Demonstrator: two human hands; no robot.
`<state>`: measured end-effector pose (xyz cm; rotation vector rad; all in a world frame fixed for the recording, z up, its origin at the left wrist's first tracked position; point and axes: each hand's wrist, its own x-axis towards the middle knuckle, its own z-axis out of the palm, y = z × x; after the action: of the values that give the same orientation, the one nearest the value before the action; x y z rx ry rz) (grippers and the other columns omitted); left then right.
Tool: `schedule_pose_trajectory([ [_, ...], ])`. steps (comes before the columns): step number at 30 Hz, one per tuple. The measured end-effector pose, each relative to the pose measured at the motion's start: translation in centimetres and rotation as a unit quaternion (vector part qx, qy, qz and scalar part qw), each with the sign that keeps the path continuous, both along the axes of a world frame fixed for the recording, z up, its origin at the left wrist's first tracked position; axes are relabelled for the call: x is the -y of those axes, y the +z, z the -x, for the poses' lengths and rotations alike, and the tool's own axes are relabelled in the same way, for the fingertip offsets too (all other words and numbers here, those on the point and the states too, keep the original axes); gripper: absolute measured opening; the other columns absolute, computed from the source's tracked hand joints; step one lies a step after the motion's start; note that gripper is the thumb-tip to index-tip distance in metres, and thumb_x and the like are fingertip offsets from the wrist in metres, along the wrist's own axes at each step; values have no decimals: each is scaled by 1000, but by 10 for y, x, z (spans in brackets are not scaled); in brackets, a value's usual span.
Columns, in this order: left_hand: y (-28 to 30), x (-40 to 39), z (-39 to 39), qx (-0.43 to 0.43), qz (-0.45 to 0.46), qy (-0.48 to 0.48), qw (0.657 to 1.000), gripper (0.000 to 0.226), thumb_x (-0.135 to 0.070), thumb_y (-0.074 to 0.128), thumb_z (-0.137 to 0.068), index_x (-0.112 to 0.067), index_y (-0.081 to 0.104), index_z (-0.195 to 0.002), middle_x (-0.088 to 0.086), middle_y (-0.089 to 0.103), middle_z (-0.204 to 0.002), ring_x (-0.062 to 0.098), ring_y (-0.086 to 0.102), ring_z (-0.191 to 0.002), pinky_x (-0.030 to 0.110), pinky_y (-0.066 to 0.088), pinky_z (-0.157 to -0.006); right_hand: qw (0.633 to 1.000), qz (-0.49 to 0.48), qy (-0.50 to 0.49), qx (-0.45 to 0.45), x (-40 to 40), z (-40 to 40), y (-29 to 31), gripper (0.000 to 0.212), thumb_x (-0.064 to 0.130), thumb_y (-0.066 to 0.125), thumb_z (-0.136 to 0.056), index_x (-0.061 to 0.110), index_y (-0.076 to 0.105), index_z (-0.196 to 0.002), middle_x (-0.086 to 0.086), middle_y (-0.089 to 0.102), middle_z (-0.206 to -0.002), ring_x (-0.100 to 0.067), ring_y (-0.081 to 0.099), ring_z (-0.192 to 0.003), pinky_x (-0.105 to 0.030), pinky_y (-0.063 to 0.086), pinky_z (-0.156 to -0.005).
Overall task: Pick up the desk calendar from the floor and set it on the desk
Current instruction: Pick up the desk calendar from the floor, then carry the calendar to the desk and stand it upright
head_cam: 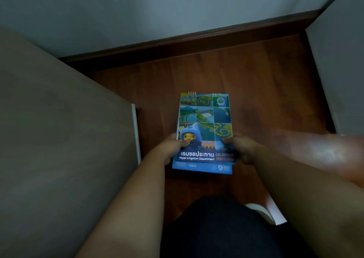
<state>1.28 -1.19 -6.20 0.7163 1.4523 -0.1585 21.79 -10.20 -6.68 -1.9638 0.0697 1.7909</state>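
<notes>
Blue calendar at frame centre, gripped at both lower edges by left hand and right hand, probably for lifting level onto the table at left.

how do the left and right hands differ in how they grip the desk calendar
The left hand holds the left edge of the desk calendar, thumb over the blue mascot; the right hand holds the right edge, thumb on the photo tiles. The left forearm comes up from below; the right crosses in from the right. Both clasp the lower half at about the same height.
</notes>
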Motion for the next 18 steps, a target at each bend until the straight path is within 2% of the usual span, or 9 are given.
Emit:
schedule_pose_trajectory([
  [2,25,3,-4,16,17,26,999,44,0,61,-93,-9,50,-134,23,65,-121,33,66,-87,45,56,-77,1000,-12,1,-6,-1,-5,20,13,-2,54,-91,10,56,-97,-15,62,-84,-28,62,-66,-36,54,-62],
  [3,37,4,-6,20,15,35,999,46,3,60,-92,-11,48,-135,22,64,-121,33,66,-89,47,56,-79,1000,-14,9,0,-2,-8,39,17,-5,53,-91,11,53,-96,-15,60,-80,-29,58,-64,-36,51,-61],
  [5,72,3,-11,34,-3,37,999,51,9,59,-90,-16,46,-133,21,62,-124,38,65,-104,57,53,-94,999,-29,25,28,-7,-14,83,26,-11,51,-88,15,50,-88,-14,58,-79,-27,54,-63,-38,47,-63],
  [7,121,-1,-18,42,-17,30,999,61,16,57,-86,-19,44,-133,19,61,-128,40,61,-117,59,48,-101,997,-54,41,47,-14,-24,133,36,-17,51,-84,17,50,-97,-13,61,-91,-29,60,-76,-45,51,-73],
  [8,150,-4,-21,43,-28,20,998,69,19,57,-84,-19,41,-139,18,60,-131,40,59,-120,56,48,-102,995,-67,52,57,-19,-28,161,43,-20,50,-82,17,49,-105,-12,62,-95,-30,61,-81,-45,52,-75],
  [10,207,-11,-28,46,-54,7,997,84,24,57,-79,-17,33,-148,18,57,-137,37,57,-123,45,52,-96,988,-97,79,86,-32,-37,214,54,-23,48,-80,18,44,-115,-11,61,-98,-34,59,-88,-45,50,-76],
  [13,313,-22,-39,39,-106,26,993,97,23,57,-75,-26,26,-153,13,54,-138,30,59,-116,35,57,-75,979,-125,103,126,-55,-40,314,55,-23,50,-78,14,43,-117,-10,59,-93,-34,57,-92,-52,51,-81],
  [15,388,-29,-44,30,-160,46,986,87,18,56,-78,-28,31,-147,8,57,-125,23,60,-102,30,54,-66,970,-146,108,162,-72,-34,381,50,-17,54,-79,10,43,-119,-11,58,-95,-32,58,-93,-51,52,-87],
  [18,500,-38,-45,32,-231,92,968,65,9,58,-83,-18,40,-138,4,60,-107,19,58,-91,30,51,-70,961,-182,73,196,-98,-18,481,38,8,65,-81,6,48,-115,-16,62,-110,-32,61,-99,-46,50,-91],
])
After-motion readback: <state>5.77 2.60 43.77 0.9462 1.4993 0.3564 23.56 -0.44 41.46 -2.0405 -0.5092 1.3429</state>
